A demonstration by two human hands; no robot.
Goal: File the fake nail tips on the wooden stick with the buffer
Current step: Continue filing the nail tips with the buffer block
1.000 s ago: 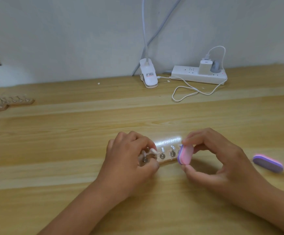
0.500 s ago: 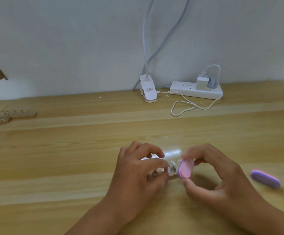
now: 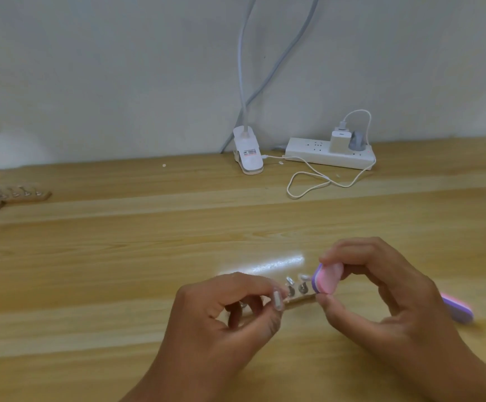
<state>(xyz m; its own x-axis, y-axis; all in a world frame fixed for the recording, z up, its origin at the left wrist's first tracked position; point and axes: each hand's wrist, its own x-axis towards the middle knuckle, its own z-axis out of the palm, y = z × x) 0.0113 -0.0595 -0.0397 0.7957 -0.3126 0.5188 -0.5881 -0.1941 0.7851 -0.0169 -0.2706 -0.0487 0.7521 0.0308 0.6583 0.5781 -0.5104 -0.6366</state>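
My left hand (image 3: 227, 317) grips a wooden stick (image 3: 299, 299) with clear fake nail tips (image 3: 296, 285) standing on it; most of the stick is hidden under my fingers. My right hand (image 3: 381, 288) pinches a small pink and purple buffer (image 3: 327, 278) between thumb and fingers. The buffer stands on edge against the stick's right end, next to the rightmost nail tip.
A second pink and purple buffer (image 3: 457, 310) lies on the wooden table (image 3: 120, 256) to the right of my right hand. More wooden sticks with nail tips (image 3: 9, 195) lie at the far left. A white clip lamp base (image 3: 247, 153), power strip (image 3: 328, 153) and cable (image 3: 311, 184) sit by the wall.
Both hands have lifted the stick and buffer slightly and tilted the stick; my left hand slid leftward, showing two nail tips. The camera view has tipped upward.
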